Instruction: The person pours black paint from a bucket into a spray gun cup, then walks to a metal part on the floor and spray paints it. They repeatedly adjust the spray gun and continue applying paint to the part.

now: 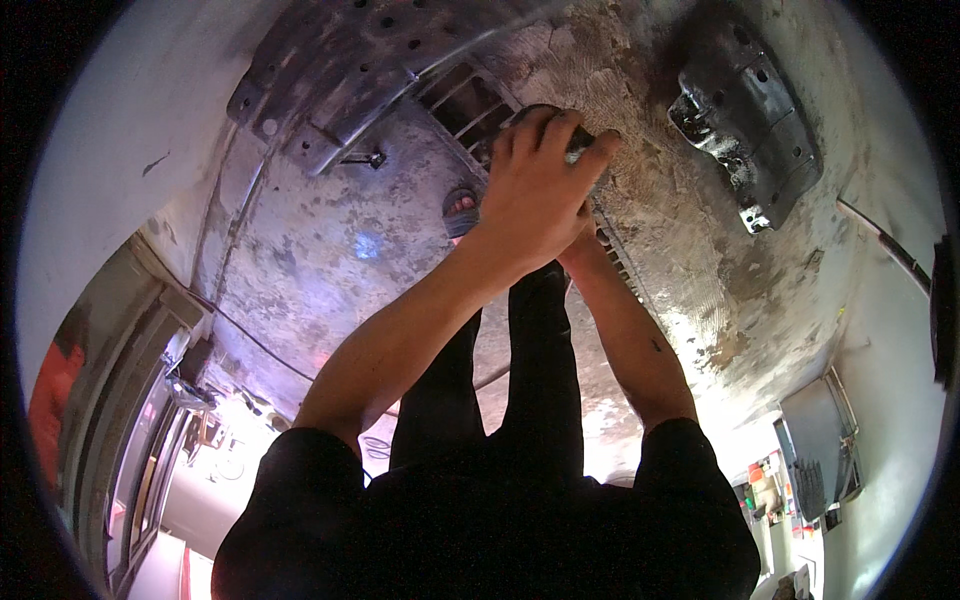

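Note:
Both my arms reach forward over the floor and meet at one place. My left hand is closed over the top of a dark, rounded object, its fingers curled around the far side. Most of that object is hidden under the palm, so its kind cannot be made out. My right hand sits just below and behind the left one, largely covered by it; its fingers are hidden. A slotted metal floor grate lies beneath and beside the hands.
A large dark metal panel with holes lies at the far left. A glossy black metal plate rests at the far right. My sandalled foot stands by the grate. A cable crosses the worn floor on the left.

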Motion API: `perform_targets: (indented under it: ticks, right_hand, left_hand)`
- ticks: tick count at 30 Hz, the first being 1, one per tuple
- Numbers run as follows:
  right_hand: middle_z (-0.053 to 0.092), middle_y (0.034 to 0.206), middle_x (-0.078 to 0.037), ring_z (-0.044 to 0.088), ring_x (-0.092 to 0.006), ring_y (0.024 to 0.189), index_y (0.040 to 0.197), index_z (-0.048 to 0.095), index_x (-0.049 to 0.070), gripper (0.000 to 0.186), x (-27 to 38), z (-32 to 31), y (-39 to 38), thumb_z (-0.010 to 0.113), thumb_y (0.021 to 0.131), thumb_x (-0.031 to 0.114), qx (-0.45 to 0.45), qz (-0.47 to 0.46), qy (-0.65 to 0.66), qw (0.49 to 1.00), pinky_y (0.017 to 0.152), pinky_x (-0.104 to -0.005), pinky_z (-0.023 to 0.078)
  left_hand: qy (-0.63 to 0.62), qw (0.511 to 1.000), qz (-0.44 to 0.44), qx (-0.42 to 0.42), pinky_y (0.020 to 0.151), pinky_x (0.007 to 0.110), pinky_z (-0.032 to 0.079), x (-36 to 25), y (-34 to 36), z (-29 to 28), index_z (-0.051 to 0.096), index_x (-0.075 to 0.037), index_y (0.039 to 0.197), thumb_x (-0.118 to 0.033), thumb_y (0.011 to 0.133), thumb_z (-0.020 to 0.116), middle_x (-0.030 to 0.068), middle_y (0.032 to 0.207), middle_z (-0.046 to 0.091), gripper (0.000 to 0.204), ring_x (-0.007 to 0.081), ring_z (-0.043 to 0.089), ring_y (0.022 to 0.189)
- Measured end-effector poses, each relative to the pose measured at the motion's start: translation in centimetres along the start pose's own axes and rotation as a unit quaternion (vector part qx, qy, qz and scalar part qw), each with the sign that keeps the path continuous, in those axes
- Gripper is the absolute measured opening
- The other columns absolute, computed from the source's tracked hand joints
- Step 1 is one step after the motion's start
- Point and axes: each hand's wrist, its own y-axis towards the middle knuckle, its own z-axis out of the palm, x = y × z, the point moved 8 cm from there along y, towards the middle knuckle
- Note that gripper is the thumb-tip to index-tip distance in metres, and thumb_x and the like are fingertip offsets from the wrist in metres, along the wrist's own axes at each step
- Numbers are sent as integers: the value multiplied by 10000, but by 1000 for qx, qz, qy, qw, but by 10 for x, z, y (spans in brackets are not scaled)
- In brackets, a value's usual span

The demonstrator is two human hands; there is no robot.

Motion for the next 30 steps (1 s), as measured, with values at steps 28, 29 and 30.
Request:
perform_targets:
  ticks: [28, 29, 30]
  right_hand:
    - [415, 1475, -153, 400, -303, 1369, 1486, 351, 153, 633, -92, 55, 45, 562, 949, 416, -15, 81, 355, 931, 1144, -449, 328]
    - [415, 1476, -152, 400, -302, 1369, 1487, 350, 153, 633, -93, 54, 45, 560, 951, 417, -16, 79, 358, 930, 1145, -449, 327]
    - [414, 1476, -151, 399, -301, 1370, 1487, 349, 153, 632, -93, 54, 46, 559, 953, 419, -16, 78, 359, 930, 1145, -450, 326]
  left_hand:
    - [47, 995, 80, -27, 991, 553, 400, -15, 70, 93, 632, -259, 1280, -160, 594, 844, 106, 1331, 485, 724, 381, 446, 1232]
    - [50, 995, 80, -25, 995, 552, 394, -14, 67, 92, 633, -260, 1278, -163, 593, 845, 106, 1333, 485, 724, 386, 442, 1234]
    - [54, 995, 79, -23, 998, 551, 388, -13, 64, 91, 633, -261, 1275, -166, 591, 845, 107, 1334, 485, 723, 390, 438, 1236]
